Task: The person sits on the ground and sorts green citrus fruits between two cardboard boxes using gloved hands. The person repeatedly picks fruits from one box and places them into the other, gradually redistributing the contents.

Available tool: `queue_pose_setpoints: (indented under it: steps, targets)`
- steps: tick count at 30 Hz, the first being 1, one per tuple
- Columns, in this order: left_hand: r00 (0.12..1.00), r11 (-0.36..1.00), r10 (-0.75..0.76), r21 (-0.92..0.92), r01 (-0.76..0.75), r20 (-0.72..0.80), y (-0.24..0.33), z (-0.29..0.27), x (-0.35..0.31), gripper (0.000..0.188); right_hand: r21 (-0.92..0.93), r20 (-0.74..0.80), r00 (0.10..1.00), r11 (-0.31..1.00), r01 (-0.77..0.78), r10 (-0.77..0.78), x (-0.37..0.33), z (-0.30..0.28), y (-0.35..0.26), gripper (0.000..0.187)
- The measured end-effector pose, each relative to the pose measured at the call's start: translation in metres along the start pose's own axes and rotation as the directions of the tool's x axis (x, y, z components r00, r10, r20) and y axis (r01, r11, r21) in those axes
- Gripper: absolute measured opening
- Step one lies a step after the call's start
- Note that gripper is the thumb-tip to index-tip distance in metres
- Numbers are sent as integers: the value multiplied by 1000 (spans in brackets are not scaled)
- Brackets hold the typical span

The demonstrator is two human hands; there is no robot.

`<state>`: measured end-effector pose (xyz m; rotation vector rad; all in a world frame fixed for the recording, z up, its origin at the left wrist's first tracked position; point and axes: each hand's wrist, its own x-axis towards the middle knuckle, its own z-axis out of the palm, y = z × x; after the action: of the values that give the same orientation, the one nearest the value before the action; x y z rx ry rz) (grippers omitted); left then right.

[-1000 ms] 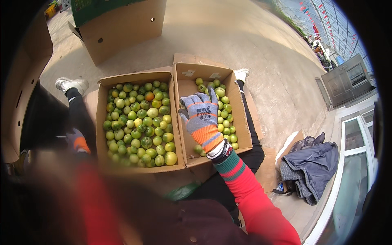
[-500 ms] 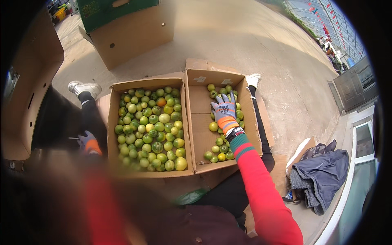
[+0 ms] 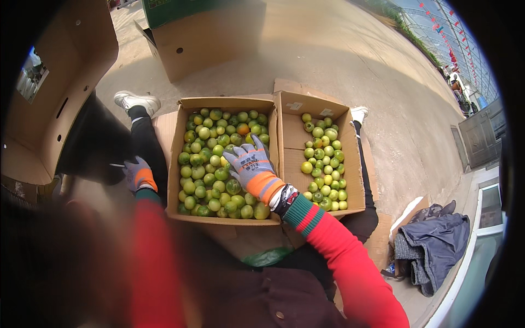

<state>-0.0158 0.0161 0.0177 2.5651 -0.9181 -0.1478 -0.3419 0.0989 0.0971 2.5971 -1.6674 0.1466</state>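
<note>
My right hand (image 3: 252,166), in a grey and orange work glove, lies over the right side of the left cardboard box (image 3: 229,221). Its fingers are spread on the green tomatoes (image 3: 221,174) packed there; no tomato shows in its grasp, though the palm side is hidden. One tomato (image 3: 243,129) near the back is orange. In the right cardboard box (image 3: 294,131), more green tomatoes (image 3: 326,162) fill the right side, with bare cardboard at the left. My left hand (image 3: 139,175), gloved alike, is closed on a thin white stick-like thing (image 3: 116,165) left of the boxes.
A large open carton (image 3: 82,71) stands at the left, beside a dark surface. Another carton (image 3: 213,46) with a green one on top is beyond the boxes. A dark jacket (image 3: 432,246) lies at the right near a white-framed door. Green plastic (image 3: 267,257) lies near my lap.
My right hand has moved left, from over the tomatoes in the right box to those in the left box. My left hand keeps the white thing. The view has shifted slightly.
</note>
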Motion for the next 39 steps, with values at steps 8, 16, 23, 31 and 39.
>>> queue_pose_setpoints:
  steps: [8,16,23,31,39]
  targets:
    - [999,999,27,-28,-28,-18,-18,30,19,59,69,-66,995,995,-74,78,5,-10,5,42]
    - [998,997,57,55,-55,-38,-13,26,20,61,1,-407,784,859,-512,468,-40,-4,154,42]
    - [995,994,69,91,-63,-67,-17,12,18,60,-230,-160,858,827,-513,487,-53,43,193,27]
    - [999,998,35,44,-33,-39,0,12,5,60,-256,-170,840,801,-542,515,-61,29,201,29]
    - [997,990,-24,140,34,-74,0,-5,-4,57,170,-409,897,980,-103,166,-19,-35,73,32]
